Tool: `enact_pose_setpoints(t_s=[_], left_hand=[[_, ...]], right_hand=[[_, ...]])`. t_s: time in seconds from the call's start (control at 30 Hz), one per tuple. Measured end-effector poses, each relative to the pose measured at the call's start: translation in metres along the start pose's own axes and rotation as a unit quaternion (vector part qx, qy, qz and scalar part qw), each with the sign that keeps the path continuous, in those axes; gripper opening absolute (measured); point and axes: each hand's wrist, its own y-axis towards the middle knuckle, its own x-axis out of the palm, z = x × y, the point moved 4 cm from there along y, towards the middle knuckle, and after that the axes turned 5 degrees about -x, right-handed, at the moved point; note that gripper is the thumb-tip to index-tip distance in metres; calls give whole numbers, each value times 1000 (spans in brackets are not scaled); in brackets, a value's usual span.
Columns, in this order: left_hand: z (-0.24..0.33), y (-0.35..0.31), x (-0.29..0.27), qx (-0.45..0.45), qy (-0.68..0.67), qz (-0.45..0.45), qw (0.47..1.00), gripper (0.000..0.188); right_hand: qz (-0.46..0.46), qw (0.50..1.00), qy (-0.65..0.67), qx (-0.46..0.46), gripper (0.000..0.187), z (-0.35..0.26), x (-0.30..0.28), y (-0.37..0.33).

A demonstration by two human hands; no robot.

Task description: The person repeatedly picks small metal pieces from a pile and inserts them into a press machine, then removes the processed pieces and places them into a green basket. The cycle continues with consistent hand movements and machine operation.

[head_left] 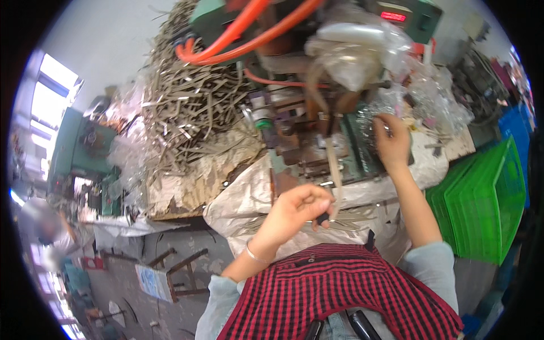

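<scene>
My left hand [297, 211] is in front of the machine, wrist ringed by a thin bracelet. Its thumb and fingers pinch a small black piece [323, 218] whose kind I cannot make out. Close by that hand, a pale narrow strip [333, 170] runs down from the machine [300, 136]. My right hand [392, 141] is at the machine's right side, over shiny clear plastic [368, 136] on a green surface. Its fingers are curled together, with a small glint of metal between them; what they hold is too small to name.
A big heap of metal strips [192, 102] covers the bench on the left. Orange hoses [238, 34] arch over the machine. A green crate [481, 198] stands at the right. Behind on the left are a stool [170, 277], another green machine [85, 147] and a blurred person [45, 226].
</scene>
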Motion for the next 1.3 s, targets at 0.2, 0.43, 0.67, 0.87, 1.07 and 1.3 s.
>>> enact_pose_setpoints(t_s=[0.2,0.43,0.67,0.87,1.07,1.3], left_hand=[[38,-56,-103,334,345,485,731,7],[42,44,-195,164,771,387,478,19],[5,31,-230,214,691,472,504,13],[23,5,-235,257,660,465,531,15],[26,21,-218,373,516,522,568,16],[31,13,-171,392,-3,445,805,15]], right_hand=[[208,880,347,251,6,42,-10,-46],[86,966,166,180,15,-16,5,-7],[102,983,62,141,16,8,-59,-64],[6,960,237,149,16,-61,-47,-32],[-8,943,319,98,23,-110,19,6],[17,868,453,202,37,-112,33,-2]])
